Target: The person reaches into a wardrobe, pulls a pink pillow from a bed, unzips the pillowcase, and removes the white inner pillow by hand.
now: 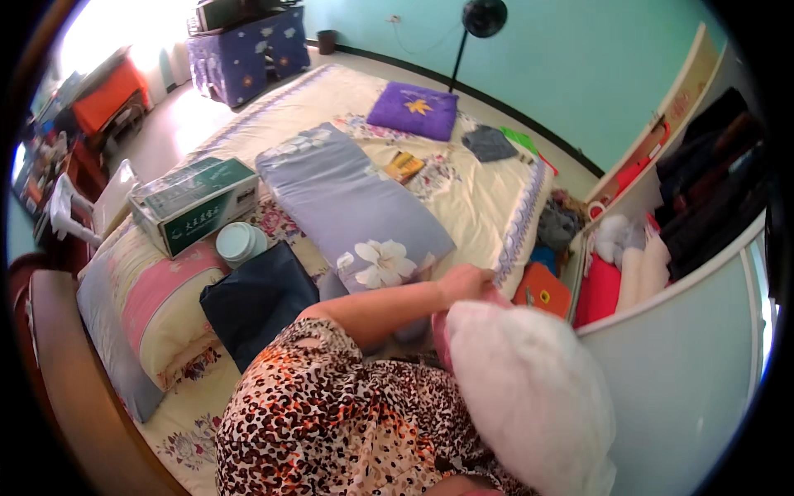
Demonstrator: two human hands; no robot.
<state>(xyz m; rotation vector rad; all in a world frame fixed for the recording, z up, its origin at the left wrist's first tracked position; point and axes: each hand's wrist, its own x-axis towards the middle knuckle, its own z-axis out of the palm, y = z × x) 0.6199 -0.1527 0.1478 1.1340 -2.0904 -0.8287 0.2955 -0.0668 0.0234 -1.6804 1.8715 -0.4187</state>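
Observation:
My left hand (466, 286) reaches across my body, its fingers closed on pink cloth (441, 338) at the upper end of a white pillow (527, 384). The plump pillow leans at my right side, against the pale wardrobe panel. Along the bottom edge, a strip of skin beside a bit of pink may belong to my right hand (456, 485); most of it is cut off and its grip is hidden. Before me on the bed lies a grey-blue pillow (356, 198) with white flowers. A dark blue fabric bag (263, 304) rests left of my arm.
A green and white carton (195, 201) and a white lidded tub (239, 243) stand on the bed beside folded bedding (164, 310). Farther off lie a purple folded cloth (414, 110) and a yellow packet (403, 167). An open wardrobe (670, 366) with clothes borders the right.

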